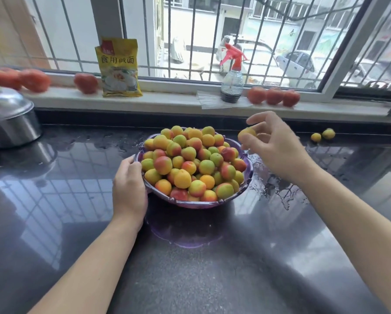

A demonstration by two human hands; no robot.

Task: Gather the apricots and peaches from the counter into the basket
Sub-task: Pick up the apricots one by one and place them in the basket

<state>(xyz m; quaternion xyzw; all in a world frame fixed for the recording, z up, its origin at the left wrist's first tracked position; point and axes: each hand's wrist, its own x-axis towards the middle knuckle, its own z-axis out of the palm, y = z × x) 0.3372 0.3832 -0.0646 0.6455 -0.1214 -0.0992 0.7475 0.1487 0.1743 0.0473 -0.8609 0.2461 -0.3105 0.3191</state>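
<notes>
**Heaped basket, one apricot in hand**

Dark polished stone is forming the counter [54, 200], mirroring the barred window and showing wet streaks and droplets to the right of the basket. Sitting at its middle is a translucent purple basket [191, 203] with a scalloped rim, piled into a mound well above that rim with small round apricots and peaches [190, 164]: yellow, orange, pale green, many blushing red on one side. The left hand [128, 186] is resting against the basket's left rim, fingers curling over the edge and holding it. The right hand [274, 146] is hovering just beside the basket's right edge, thumb and curled fingers pinching one yellow apricot [246, 133], while the forefinger is sticking out loosely above it. Two more small yellow-green fruits [323, 135] are lying on the counter well apart to the far right, near the back edge. Along the windowsill, red tomatoes [273, 96] are sitting in groups left and right, with a yellow packet [119, 69] and a red-topped spray bottle [232, 86] standing between them. A steel pot [8, 121] with its lid is occupying the far left.
</notes>
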